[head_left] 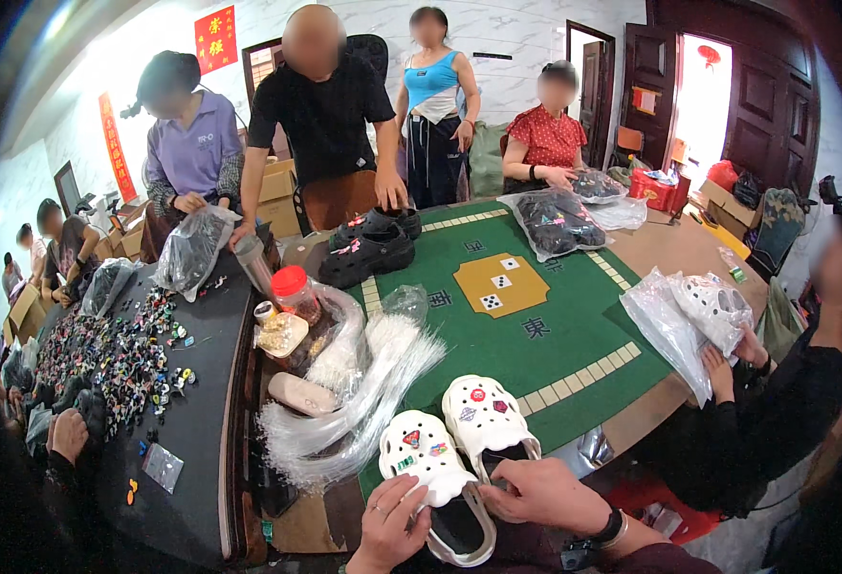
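Note:
Two white clogs with black insoles lie at the near edge of the green table mat, toes pointing away from me. The left clog (424, 450) has several colourful charms on its toe. The right clog (479, 413) also carries charms, red and dark ones among them. My left hand (390, 528) is closed on the outer side of the left clog. Bent at the fingers, my right hand (552, 499) grips between the two clogs, at the left one's inner rim and over the right one's heel opening. The fingertips there are partly hidden.
Bundles of clear plastic strands (363, 402), a red-lidded jar (295, 292) and dark clogs (368, 258) are on the table. A dark side table (212, 335) bears many small charms. Bagged shoes (555, 222) lie farther back. Several people work around; one at right handles a bagged white clog (712, 311).

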Tool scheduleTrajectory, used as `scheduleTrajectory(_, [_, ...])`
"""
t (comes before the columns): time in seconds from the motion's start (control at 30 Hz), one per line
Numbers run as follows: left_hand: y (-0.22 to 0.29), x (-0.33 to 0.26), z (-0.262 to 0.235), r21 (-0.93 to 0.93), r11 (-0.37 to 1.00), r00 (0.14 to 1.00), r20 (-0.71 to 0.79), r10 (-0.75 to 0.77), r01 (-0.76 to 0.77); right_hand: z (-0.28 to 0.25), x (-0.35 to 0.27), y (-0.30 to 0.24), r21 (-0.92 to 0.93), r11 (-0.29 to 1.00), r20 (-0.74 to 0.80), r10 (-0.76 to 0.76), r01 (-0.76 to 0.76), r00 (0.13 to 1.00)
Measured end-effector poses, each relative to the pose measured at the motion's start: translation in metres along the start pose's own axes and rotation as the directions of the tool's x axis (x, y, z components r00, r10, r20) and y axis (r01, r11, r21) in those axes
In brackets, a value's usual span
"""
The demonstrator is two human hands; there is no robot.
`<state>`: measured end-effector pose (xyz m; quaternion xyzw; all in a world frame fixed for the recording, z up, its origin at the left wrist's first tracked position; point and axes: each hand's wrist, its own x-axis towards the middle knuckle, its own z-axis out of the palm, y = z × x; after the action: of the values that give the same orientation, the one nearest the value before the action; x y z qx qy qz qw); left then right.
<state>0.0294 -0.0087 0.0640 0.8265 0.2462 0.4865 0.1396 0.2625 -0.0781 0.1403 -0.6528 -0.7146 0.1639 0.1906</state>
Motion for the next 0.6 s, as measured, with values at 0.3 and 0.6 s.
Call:
scheduleTrajectory(0.3, [0.011,0.009,-0.006,0.008,0.998,0.998,0.001,0.065,-0.065,-0.016,-0.014,0.0,0.285,0.93,0.061,-0.258,0.231,0.964])
scheduleTrajectory(0.6, [0.015,0.011,-0.006,-0.011,0.989,0.989,0.036,0.145,-0.144,0.013,-0.01,-0.011,0.465,0.791,-0.046,-0.426,0.397,0.903])
